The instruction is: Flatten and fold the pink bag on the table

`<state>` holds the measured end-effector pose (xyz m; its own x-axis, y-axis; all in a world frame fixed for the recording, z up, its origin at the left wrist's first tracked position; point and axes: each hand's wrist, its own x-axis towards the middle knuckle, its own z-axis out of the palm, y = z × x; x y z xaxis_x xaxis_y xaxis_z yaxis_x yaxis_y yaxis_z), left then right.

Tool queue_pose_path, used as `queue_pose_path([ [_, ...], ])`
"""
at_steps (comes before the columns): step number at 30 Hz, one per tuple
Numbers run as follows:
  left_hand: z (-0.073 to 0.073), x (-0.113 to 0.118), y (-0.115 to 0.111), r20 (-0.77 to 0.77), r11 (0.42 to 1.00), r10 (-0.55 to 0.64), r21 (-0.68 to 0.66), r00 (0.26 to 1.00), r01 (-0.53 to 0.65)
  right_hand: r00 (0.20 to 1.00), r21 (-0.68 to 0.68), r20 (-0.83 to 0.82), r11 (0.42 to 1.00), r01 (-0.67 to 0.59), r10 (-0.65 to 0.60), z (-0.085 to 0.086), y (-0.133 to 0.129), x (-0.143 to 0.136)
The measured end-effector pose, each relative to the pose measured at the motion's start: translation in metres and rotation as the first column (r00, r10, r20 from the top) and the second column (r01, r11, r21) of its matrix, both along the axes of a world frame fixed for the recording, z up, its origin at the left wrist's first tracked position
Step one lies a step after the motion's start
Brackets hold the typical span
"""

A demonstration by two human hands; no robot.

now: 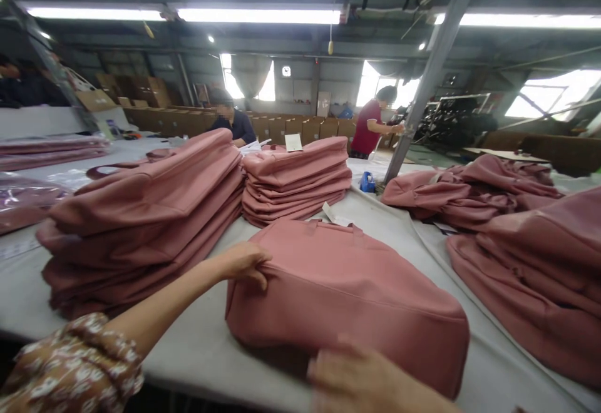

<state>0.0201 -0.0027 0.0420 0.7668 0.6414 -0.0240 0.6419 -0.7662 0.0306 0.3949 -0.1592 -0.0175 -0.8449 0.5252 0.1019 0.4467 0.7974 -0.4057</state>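
Note:
A pink bag (338, 275) lies on the white-covered table (211, 350) in front of me, its handles at the far edge and a pale tag beside them. My left hand (246, 263) grips the bag's left end, thumb bent down over the seam. Low at the bag's front side is my right hand (350, 372), smeared by motion; its fingers are blurred, and I cannot tell whether it touches the bag.
Left stands a tall stack of pink bags (154, 213); behind is a second stack (295, 178) with a white card (293, 142) on top. More pink bags (539, 269) heap at right. A metal post (432, 69) rises by a blue tape dispenser (367, 182). Two people work beyond.

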Motion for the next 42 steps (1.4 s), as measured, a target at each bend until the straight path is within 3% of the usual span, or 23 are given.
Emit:
queue_pose_path([
  [5,0.002,0.016,0.000,-0.009,0.998,-0.044,0.049,0.999,0.045,0.974,-0.217,0.223,0.973,0.083,-0.033,-0.030,0.051,-0.003],
  [10,0.009,0.035,-0.006,-0.022,0.998,-0.043,0.054,0.999,0.044,0.965,-0.163,0.253,0.981,0.107,-0.063,-0.026,0.039,-0.003],
  [13,0.004,0.062,-0.026,0.010,0.997,-0.028,0.065,1.000,0.028,0.981,-0.091,0.161,0.991,-0.097,0.110,-0.014,0.025,-0.038],
  [15,-0.002,0.085,-0.038,0.041,0.996,-0.024,0.084,0.999,0.021,0.945,-0.017,0.070,0.948,-0.319,0.320,-0.010,0.022,-0.070],
  [17,-0.010,0.104,-0.047,0.054,0.994,-0.040,0.099,0.998,0.035,0.923,0.066,0.016,0.921,-0.384,0.384,-0.017,0.025,-0.096],
  [20,-0.023,0.110,-0.053,0.023,0.990,-0.100,0.107,0.995,0.097,0.983,0.159,0.054,0.970,-0.184,0.178,-0.038,0.034,-0.107],
  [23,-0.033,0.096,-0.049,0.009,0.978,-0.145,0.149,0.989,0.142,0.992,0.244,0.118,0.967,-0.076,0.048,-0.045,0.035,-0.086],
  [25,-0.036,0.085,-0.041,0.028,0.971,-0.154,0.192,0.988,0.146,0.993,0.317,0.117,0.946,-0.060,0.024,-0.030,0.028,-0.059],
  [28,-0.034,0.077,-0.029,0.061,0.957,-0.192,0.234,0.980,0.173,0.995,0.479,0.057,0.877,0.048,-0.086,0.014,0.017,-0.004],
  [30,-0.032,0.080,-0.028,0.077,0.950,-0.208,0.255,0.975,0.183,0.956,0.564,0.007,0.791,0.237,-0.292,0.046,0.015,0.034],
  [33,-0.030,0.093,-0.051,0.199,0.899,-0.292,0.391,0.935,0.198,0.802,0.424,0.102,0.755,0.500,-0.588,0.077,0.024,0.071],
  [36,-0.032,0.116,-0.090,0.257,0.752,-0.604,0.497,0.754,0.433,0.694,0.180,0.313,0.758,0.627,-0.649,0.089,0.036,0.079],
  [38,-0.038,0.133,-0.109,0.176,0.653,-0.727,0.475,0.663,0.590,0.686,0.119,0.365,0.762,0.637,-0.630,0.091,0.042,0.075],
  [42,-0.071,0.162,-0.108,0.026,0.625,-0.699,0.506,0.714,0.594,0.713,0.156,0.337,0.784,0.601,-0.614,0.093,0.041,0.072],
])
